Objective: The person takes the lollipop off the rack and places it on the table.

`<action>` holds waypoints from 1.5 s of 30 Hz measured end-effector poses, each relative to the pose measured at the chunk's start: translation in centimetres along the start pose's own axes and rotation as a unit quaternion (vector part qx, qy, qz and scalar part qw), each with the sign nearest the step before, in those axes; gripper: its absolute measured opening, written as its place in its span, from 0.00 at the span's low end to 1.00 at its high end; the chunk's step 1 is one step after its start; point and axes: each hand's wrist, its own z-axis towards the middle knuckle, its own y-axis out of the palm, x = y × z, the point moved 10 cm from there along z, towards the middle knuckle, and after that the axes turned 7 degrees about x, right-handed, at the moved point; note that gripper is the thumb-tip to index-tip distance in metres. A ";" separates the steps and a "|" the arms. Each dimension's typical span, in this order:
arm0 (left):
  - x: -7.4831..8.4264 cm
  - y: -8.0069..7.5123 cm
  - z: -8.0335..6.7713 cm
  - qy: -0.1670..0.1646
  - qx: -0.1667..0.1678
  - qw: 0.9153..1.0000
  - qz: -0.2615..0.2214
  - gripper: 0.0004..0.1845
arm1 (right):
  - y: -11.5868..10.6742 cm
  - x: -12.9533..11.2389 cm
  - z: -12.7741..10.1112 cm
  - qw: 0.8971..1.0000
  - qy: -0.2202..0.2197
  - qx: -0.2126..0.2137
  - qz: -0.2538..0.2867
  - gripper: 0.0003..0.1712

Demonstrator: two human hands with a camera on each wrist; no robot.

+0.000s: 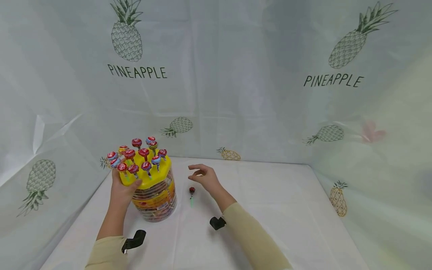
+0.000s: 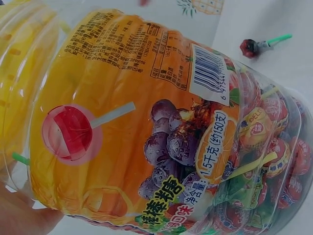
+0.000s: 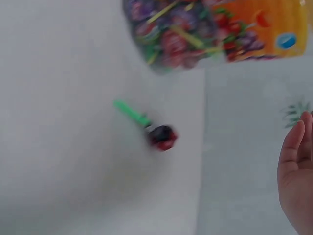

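Our left hand [image 1: 122, 190] gripping the lollipop jar [image 1: 154, 195] by its yellow lid [image 1: 147, 173] on the tabletop [image 1: 270, 210], our right hand [image 1: 206, 177] hovering loose-fingered, holding nothing, just above a loose red lollipop [image 1: 191, 192] lying beside the jar

One candy jar [image 1: 156, 195] stands on the surface [image 1: 270, 210], about thirteen lollipops [image 1: 144, 152] stuck in its yellow lid [image 1: 158, 174]; one loose lollipop [image 1: 191, 190] lies beside it.

The head view looks forward and down over the whole worktop [image 1: 270, 195]. The left wrist view sits very close against the candy jar [image 2: 146, 127]. The right wrist view looks down on the loose lollipop [image 3: 161, 137], with the jar at its 1 o'clock; all three share both.
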 end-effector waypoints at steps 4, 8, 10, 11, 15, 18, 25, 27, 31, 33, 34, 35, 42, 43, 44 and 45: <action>-0.3 0.0 0.1 -0.001 -0.002 1.000 -0.001 0.51 | 0.6 -4.4 -0.8 0.999 -0.030 -0.017 0.022 0.19; -0.3 0.0 0.2 0.006 -0.002 1.000 -0.003 0.49 | 1.7 -6.1 -0.4 0.996 -0.058 -0.034 0.054 0.20; -0.3 0.0 0.2 0.008 -0.003 1.000 -0.003 0.49 | 2.3 -7.0 -0.2 0.994 -0.071 -0.043 0.076 0.21; -0.2 0.0 0.2 0.009 -0.003 1.000 -0.004 0.49 | 2.6 -7.5 -0.1 0.992 -0.080 -0.048 0.086 0.21; -0.2 0.1 0.1 0.006 -0.004 1.000 -0.006 0.49 | 3.7 -10.4 -0.5 0.983 -0.132 -0.066 0.113 0.20; -0.1 0.1 0.1 0.005 -0.005 1.000 -0.005 0.49 | 4.4 -11.9 -0.7 0.977 -0.158 -0.077 0.124 0.18; -0.4 0.1 0.3 0.002 -0.010 1.000 0.000 0.49 | 5.7 -12.7 -0.5 0.973 -0.157 -0.094 0.138 0.17; -0.4 0.1 0.3 0.004 -0.011 1.000 0.000 0.49 | 6.0 -12.8 -0.4 0.974 -0.156 -0.097 0.135 0.16; -0.3 0.1 0.3 0.014 -0.012 1.000 -0.003 0.48 | 6.3 -12.7 -0.1 0.975 -0.143 -0.100 0.134 0.17; -0.2 0.2 0.3 0.019 -0.012 1.000 -0.005 0.47 | 6.4 -12.5 0.1 0.977 -0.136 -0.099 0.132 0.17; -0.2 0.2 0.3 0.021 -0.012 1.000 -0.006 0.47 | 6.4 -12.4 0.2 0.978 -0.133 -0.097 0.130 0.17; -0.2 0.2 0.2 0.022 -0.012 1.000 -0.006 0.47 | 6.4 -12.4 0.3 0.979 -0.131 -0.095 0.127 0.16; 0.0 0.1 0.2 0.023 -0.006 1.000 -0.012 0.46 | 6.4 -12.4 0.9 0.982 -0.128 -0.076 0.118 0.13; 0.0 0.1 0.2 0.023 -0.006 1.000 -0.014 0.46 | 6.4 -12.4 0.9 0.982 -0.127 -0.074 0.119 0.12; 0.0 0.2 0.2 0.023 -0.007 1.000 -0.014 0.46 | 6.4 -12.5 1.0 0.982 -0.125 -0.073 0.123 0.12; -0.1 0.2 0.2 0.022 -0.007 1.000 -0.015 0.46 | 6.4 -12.5 1.0 0.982 -0.124 -0.072 0.126 0.12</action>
